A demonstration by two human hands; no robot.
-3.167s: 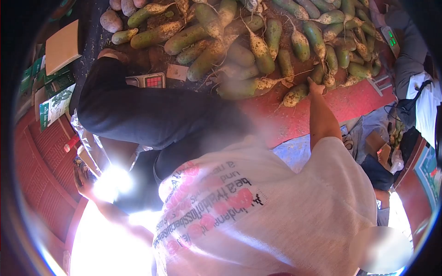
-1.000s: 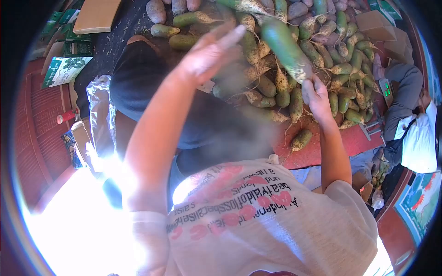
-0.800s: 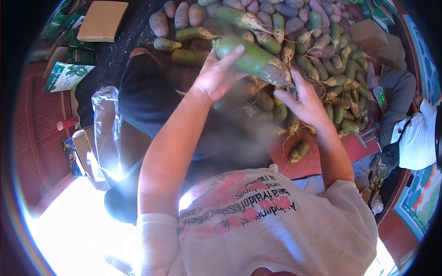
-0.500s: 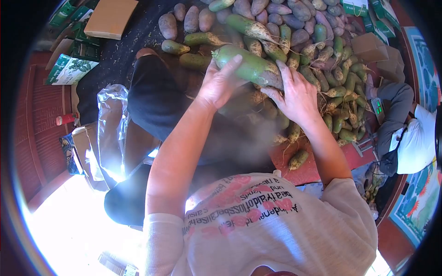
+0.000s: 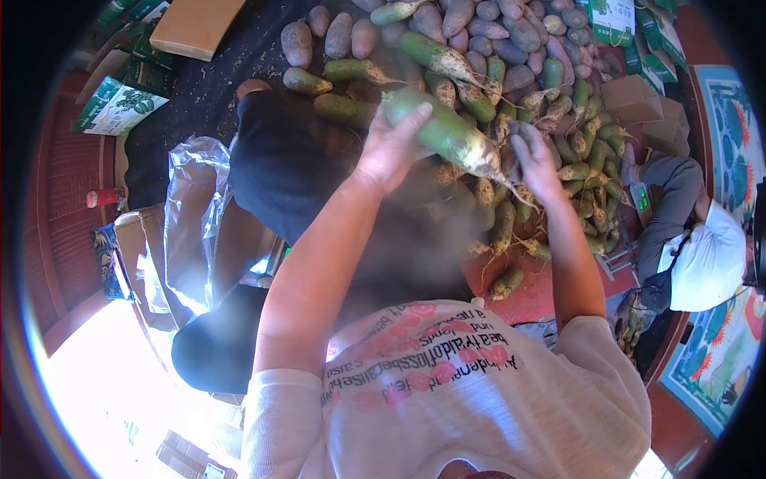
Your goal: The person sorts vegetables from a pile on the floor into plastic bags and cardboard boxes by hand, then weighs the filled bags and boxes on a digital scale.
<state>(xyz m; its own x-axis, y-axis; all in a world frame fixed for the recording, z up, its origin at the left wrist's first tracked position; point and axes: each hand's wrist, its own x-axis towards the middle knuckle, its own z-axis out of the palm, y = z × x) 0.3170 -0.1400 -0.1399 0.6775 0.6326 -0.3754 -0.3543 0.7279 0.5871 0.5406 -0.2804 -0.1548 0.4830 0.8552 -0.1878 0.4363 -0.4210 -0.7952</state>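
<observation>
My left hand point(image 5: 392, 149) is wrapped around the thick end of a large green radish point(image 5: 437, 126), thumb lying over its top. The radish slants down to the right, ending in a pale, soil-marked tip and a long thin root. Close to that tip is my right hand point(image 5: 536, 160), apart from the radish, its fingers loosely bent and spread with nothing visible in them. Beneath and beyond both hands lies a heap of smaller green radishes point(image 5: 592, 148), many with stringy roots.
Purple-skinned tubers point(image 5: 523, 33) are piled at the back. Green printed cartons point(image 5: 124, 104) stand at left, near a clear plastic bag point(image 5: 191, 215) in a cardboard box. Another person point(image 5: 690, 247) sits at right beside a scale with a green display point(image 5: 641, 195). One radish point(image 5: 507, 283) lies apart.
My right hand has come off the radish's narrow end and moved slightly right, exposing the tip and root. My left hand still holds the radish, now tilted more steeply downward.
</observation>
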